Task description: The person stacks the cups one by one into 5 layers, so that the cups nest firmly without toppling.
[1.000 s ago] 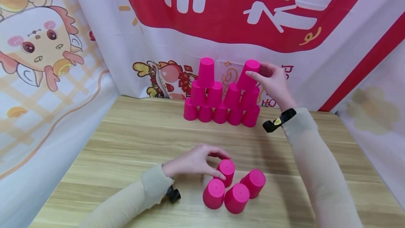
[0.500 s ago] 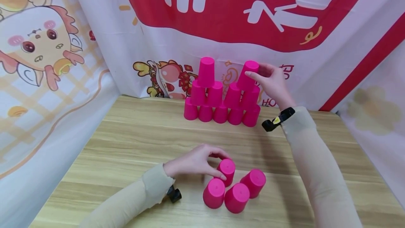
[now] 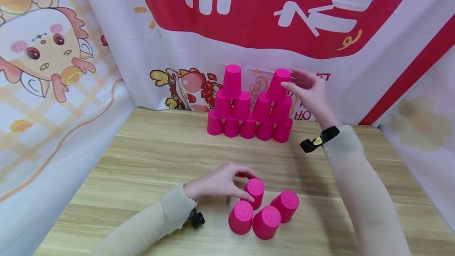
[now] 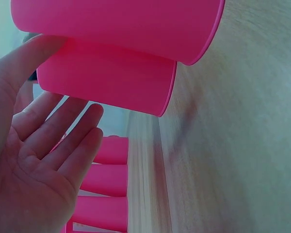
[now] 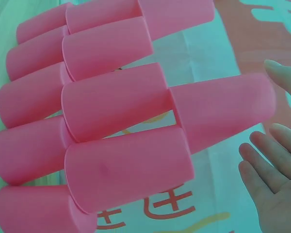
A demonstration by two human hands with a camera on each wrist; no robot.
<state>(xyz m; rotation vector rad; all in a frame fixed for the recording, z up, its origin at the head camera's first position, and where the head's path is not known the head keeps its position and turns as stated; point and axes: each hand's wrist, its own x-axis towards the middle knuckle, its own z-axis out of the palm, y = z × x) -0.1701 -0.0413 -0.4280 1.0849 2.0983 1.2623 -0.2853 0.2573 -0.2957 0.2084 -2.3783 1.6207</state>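
- Your cups [image 3: 266, 223] are plain bright pink.
- Your surface [image 3: 160, 149] is tan, streaked with wood grain.
- Your sleeves [image 3: 366, 192] are beige.
- Your right wristband [image 3: 329, 133] is black, marked yellow.
- The cloth [image 3: 177, 48] facing you is white, printed with a red patch.

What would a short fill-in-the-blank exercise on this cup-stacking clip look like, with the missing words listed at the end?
1. The bottom row of the pink cup stack has ____ cups.
2. The right hand is beside a cup in the stack's ____ row.
3. The left hand holds one of the ____ loose cups standing apart from the stack on the wood-grain table.
4. Each loose cup stands with its open end facing ____.

Missing words: five; top; four; down.
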